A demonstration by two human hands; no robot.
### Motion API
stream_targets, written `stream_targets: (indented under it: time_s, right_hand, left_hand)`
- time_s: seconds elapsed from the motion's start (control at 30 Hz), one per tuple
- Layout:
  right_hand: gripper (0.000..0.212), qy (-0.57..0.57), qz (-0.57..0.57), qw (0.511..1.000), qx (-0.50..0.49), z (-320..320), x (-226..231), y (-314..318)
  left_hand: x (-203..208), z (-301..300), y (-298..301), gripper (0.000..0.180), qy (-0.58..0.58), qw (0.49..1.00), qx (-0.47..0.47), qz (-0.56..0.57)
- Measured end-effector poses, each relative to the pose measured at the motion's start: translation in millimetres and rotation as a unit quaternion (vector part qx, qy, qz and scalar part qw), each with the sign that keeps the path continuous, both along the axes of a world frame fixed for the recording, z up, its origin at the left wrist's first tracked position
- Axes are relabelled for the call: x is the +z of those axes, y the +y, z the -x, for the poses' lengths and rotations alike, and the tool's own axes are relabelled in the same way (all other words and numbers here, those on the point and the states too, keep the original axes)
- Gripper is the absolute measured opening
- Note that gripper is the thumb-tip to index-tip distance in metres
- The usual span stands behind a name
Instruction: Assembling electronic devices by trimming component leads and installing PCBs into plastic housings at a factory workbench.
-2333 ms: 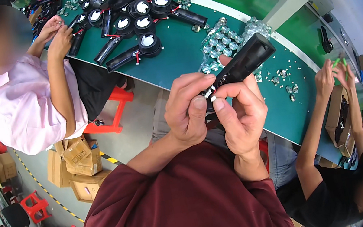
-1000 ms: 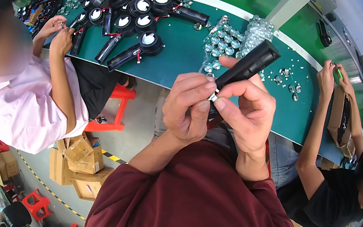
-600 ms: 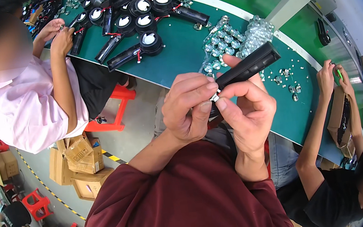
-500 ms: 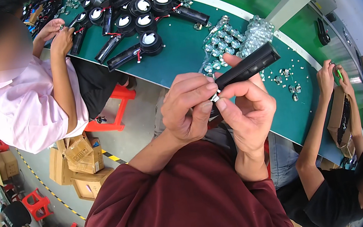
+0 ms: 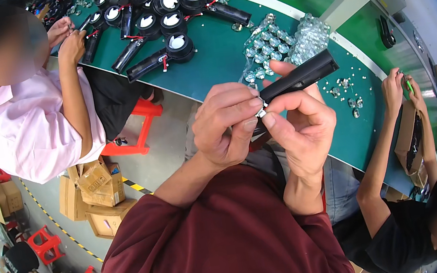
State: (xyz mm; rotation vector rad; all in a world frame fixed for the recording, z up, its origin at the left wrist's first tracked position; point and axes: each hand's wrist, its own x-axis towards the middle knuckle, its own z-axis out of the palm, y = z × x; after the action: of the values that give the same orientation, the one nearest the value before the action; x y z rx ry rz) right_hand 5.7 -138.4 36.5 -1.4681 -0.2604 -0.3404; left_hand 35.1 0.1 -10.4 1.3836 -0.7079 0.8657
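In front of my chest, my left hand [image 5: 228,126] pinches a small white and silvery part [image 5: 262,112] between thumb and fingertips. It sits at the near end of a black tube-shaped handle [image 5: 300,77]. My right hand [image 5: 305,129] holds that handle, its fingers bent around it, with thumb and index finger close to the small part. The handle tilts up to the right. Fingers partly hide the small part, so its exact form and any wires cannot be made out.
Black handles with round white-centred heads [image 5: 173,23] pile up on the green table [image 5: 212,58]. Beyond my hands lie small circuit parts [image 5: 267,44] and a clear plastic bag [image 5: 310,38]. Co-workers in pink [image 5: 39,129] and black [image 5: 396,228] sit either side. Cardboard boxes [image 5: 102,188] stand on the floor.
Both my hands shift very slightly; the right one moves a little to the right and its thumb changes angle. The handle and small part stay held.
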Motion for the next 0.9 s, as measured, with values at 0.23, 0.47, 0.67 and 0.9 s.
stream_targets:
  time_s: [0.23, 0.47, 0.67, 0.9]
  right_hand:
    - [0.015, 0.008, 0.008, 1.0, 0.021, -1.9, 2.3, -5.8]
    - [0.016, 0.022, -0.012, 1.0, 0.008, 0.7, 0.5, -0.7]
    - [0.016, 0.033, -0.053, 0.998, 0.008, 1.8, -0.5, 0.9]
    - [0.012, -0.005, -0.005, 0.998, -0.058, 4.5, -4.7, 11.8]
  left_hand:
    - [-0.3, -0.5, -0.6, 0.013, -0.004, 1.0, 0.004, -0.005]
    - [0.1, -1.9, -2.0, 0.012, 0.001, 1.0, 0.007, -0.004]
    - [0.5, -2.6, -1.7, 0.011, -0.005, 1.0, 0.007, -0.014]
    - [1.0, -1.5, -1.6, 0.012, 0.003, 1.0, 0.012, 0.002]
